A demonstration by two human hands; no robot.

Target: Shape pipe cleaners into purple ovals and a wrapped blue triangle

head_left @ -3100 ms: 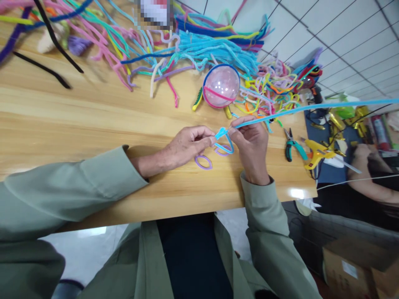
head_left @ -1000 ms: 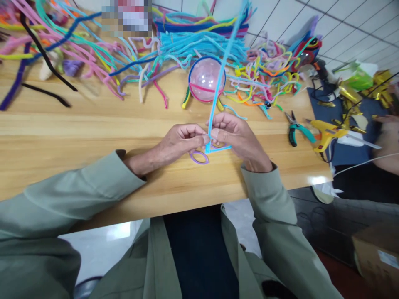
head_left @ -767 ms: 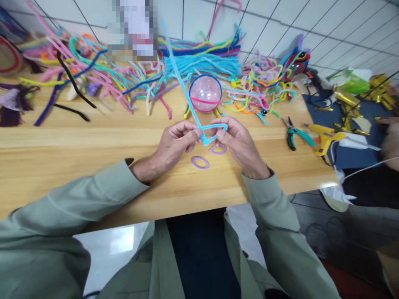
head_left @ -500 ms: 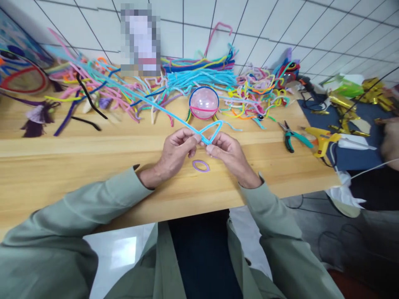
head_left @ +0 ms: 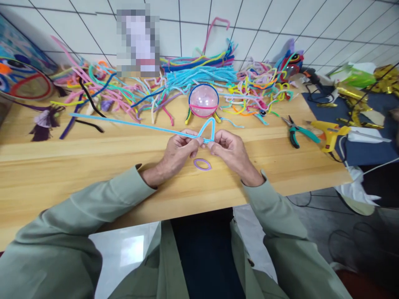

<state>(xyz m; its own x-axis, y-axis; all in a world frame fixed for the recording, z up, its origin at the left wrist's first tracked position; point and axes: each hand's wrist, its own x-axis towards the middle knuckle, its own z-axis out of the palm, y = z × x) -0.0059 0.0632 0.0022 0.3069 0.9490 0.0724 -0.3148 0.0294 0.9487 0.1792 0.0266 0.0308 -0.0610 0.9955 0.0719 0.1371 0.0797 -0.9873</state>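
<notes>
A light blue pipe cleaner point(head_left: 137, 124) is bent into a triangular loop at its right end, while its long straight tail stretches left over the table. My left hand point(head_left: 179, 151) pinches it where the loop meets the tail. At the loop's lower right corner, my right hand point(head_left: 229, 151) grips the same pipe cleaner between thumb and fingers. Just below the hands lies a small purple leaf-shaped ring point(head_left: 202, 164) on the wood. Behind the loop stands a clear ball point(head_left: 203, 100) with a blue rim and a pink band across it.
Bundled blue pipe cleaners point(head_left: 201, 77) lie along the tiled wall, with loose colourful ones on both sides. To the right are pliers point(head_left: 299, 132) and a yellow glue gun point(head_left: 330, 133) with its cord. A purple tassel point(head_left: 46, 121) lies at left on the wooden table point(head_left: 77, 178).
The pipe cleaner's tail has swung down from pointing up and left to nearly level. Its loop has turned more upright. Both hands keep their pinch.
</notes>
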